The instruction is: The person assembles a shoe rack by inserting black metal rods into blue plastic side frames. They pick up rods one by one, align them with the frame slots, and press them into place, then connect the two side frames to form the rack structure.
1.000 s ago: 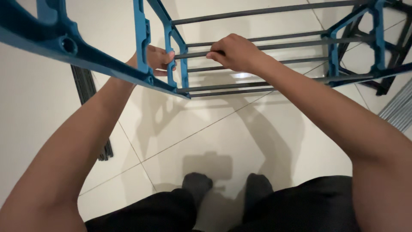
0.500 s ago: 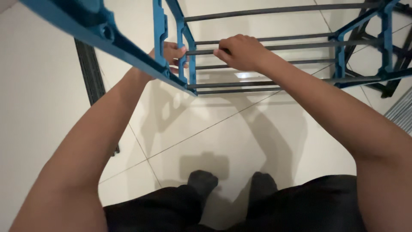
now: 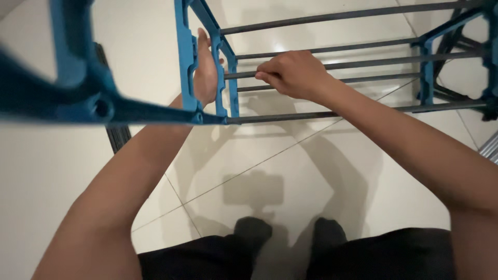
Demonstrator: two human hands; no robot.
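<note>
A rack of blue plastic side frames and dark grey rods stands over the tiled floor in front of me. My left hand [image 3: 206, 67] is stretched flat with its fingers pointing up, and it rests against the left blue side frame [image 3: 182, 57] between its uprights. My right hand [image 3: 293, 73] is closed around one dark rod [image 3: 373, 62] close to that frame. The rods run right to a second blue side frame [image 3: 428, 70]. A blurred blue bar [image 3: 78, 103] of the rack crosses the near left.
A bundle of dark rods [image 3: 118, 137] lies on the floor at the left. Behind the rack at the right stands a black frame [image 3: 459, 36], and metal rods [image 3: 490, 148] lie at the right edge. My feet in dark socks [image 3: 253, 228] stand on the white tiles.
My left hand has let go of its grip by the blue upright and now lies flat and upright against it. My right hand keeps its hold on the rod. The view has shifted slightly.
</note>
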